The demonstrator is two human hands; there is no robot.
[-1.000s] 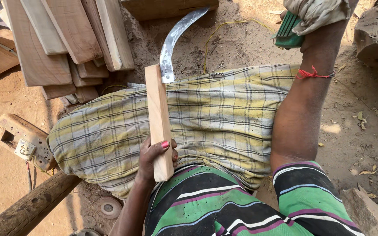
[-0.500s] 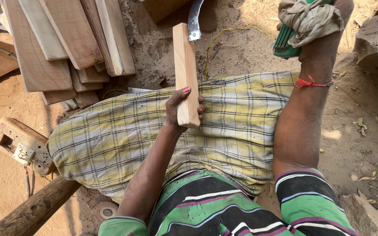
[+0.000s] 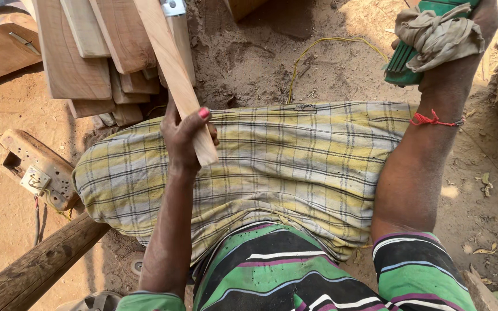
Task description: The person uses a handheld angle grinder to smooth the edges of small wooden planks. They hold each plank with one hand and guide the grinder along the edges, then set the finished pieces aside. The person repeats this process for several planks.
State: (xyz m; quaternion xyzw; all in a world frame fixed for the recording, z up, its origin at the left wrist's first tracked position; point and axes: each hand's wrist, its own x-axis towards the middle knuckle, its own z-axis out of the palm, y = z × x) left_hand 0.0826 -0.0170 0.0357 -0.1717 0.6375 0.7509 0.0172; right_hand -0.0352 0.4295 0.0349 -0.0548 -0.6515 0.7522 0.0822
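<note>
Left hand is closed around the lower end of a long pale flat wooden slat, thumb across its face, fingers wrapped behind. The slat tilts up and to the left from the hand, its upper end over a stack of reddish-brown cut wooden boards lying on the dirt. A bit of grey metal blade shows at the top edge just beside the slat; can't tell if they touch.

Right hand is at top right, wrapped in a crumpled beige cloth rag and pressed to a green ribbed plastic object. Fingers are hidden by the rag, so can't tell how far the hand is closed. Red thread band on that wrist.

Yellow checked cloth covers the lap below both hands. Wooden block with a white electrical fitting sits left on the ground, a round log lower left, a thin yellow wire on the sandy soil above the cloth.
</note>
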